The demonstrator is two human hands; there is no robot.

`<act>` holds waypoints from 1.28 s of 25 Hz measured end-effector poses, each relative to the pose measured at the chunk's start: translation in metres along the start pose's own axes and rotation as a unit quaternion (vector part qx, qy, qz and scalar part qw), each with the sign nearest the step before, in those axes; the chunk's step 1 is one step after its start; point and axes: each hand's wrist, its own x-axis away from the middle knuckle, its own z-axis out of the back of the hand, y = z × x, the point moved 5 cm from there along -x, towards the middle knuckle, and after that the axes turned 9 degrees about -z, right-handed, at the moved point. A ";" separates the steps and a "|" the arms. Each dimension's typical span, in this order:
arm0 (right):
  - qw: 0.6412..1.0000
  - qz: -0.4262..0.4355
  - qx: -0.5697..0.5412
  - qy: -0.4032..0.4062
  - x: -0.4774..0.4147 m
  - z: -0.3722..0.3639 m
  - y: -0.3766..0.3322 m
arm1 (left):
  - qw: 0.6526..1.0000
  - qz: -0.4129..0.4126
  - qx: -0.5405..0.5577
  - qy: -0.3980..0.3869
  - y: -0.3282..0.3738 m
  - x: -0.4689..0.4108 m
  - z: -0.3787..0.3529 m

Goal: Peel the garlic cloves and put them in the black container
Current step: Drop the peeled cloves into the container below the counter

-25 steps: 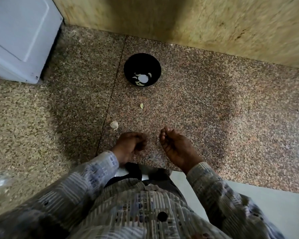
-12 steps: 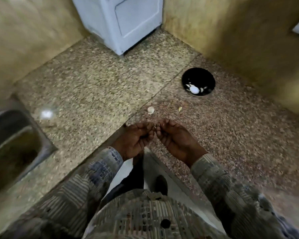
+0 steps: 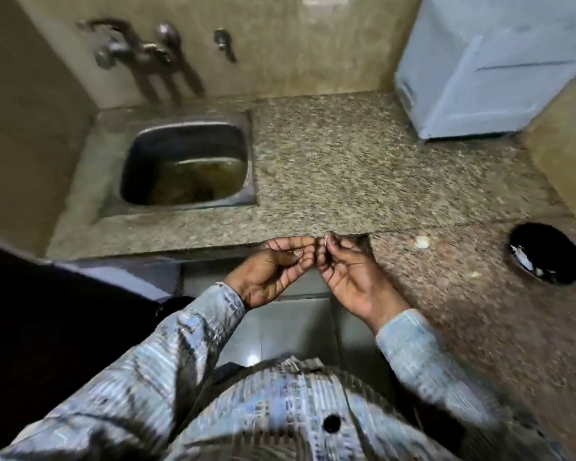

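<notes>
Head view. Speckled granite counter [image 3: 346, 168] fills the frame. White appliance [image 3: 492, 68] stands at the back right. Steel sink [image 3: 251, 154] is set in at the left, taps [image 3: 160, 44] on the wall above it. Left hand [image 3: 273, 271] and right hand [image 3: 350, 277] are palms-up, fingers curled, tips meeting over the counter's front edge. Black container [image 3: 542, 241] sits on the counter far right, well apart from the hands, pale pieces inside. Loose clove [image 3: 422, 241] lies between hands and container. Garlic clove [image 3: 326, 239], small and blurred, is pinched between both hands' fingertips.
</notes>
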 end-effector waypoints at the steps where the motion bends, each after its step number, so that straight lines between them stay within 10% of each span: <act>1: 1.000 -0.021 0.019 -0.006 -0.009 -0.017 0.015 | 1.000 -0.021 0.013 0.012 0.013 0.013 0.016; 18: 0.890 -0.253 0.371 -0.070 -0.183 -0.221 0.345 | 0.931 -0.165 0.035 0.323 0.130 0.181 0.379; 32: 0.660 -0.331 0.674 -0.020 -0.556 0.066 0.603 | 0.839 -0.040 0.135 0.526 -0.128 -0.017 0.767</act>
